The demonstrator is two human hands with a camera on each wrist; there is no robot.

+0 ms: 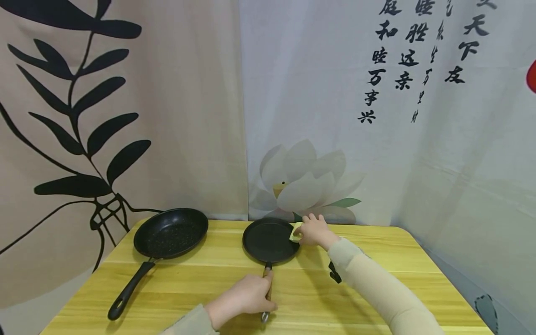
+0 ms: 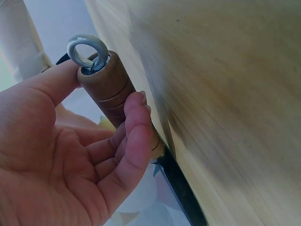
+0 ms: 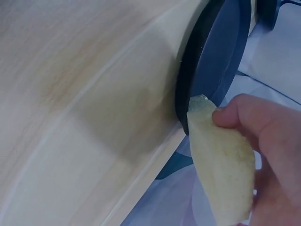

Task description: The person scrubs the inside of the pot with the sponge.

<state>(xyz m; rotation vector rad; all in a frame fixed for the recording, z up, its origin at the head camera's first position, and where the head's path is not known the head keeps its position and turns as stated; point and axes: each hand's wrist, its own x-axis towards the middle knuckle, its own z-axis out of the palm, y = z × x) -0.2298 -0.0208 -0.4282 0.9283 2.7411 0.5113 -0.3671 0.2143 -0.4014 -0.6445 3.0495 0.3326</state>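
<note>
A small flat black pan (image 1: pixel 268 239) lies toward the back of the table, its wooden handle (image 2: pixel 106 89) pointing at me. My left hand (image 1: pixel 251 293) grips that handle, thumb on one side and fingers on the other; a metal ring (image 2: pixel 87 51) shows at its end. At the pan's right rim, my right hand (image 1: pixel 316 231) pinches a pale yellow sponge (image 3: pixel 218 160). One end of the sponge touches the rim in the right wrist view. Part of the sponge is hidden behind the fingers in the head view.
On the left of the wooden table (image 1: pixel 360 302) sits a larger black frying pan (image 1: pixel 171 232), its handle toward the front left. A curtain (image 1: pixel 201 116) printed with leaves, a lotus and writing hangs behind the table's back edge.
</note>
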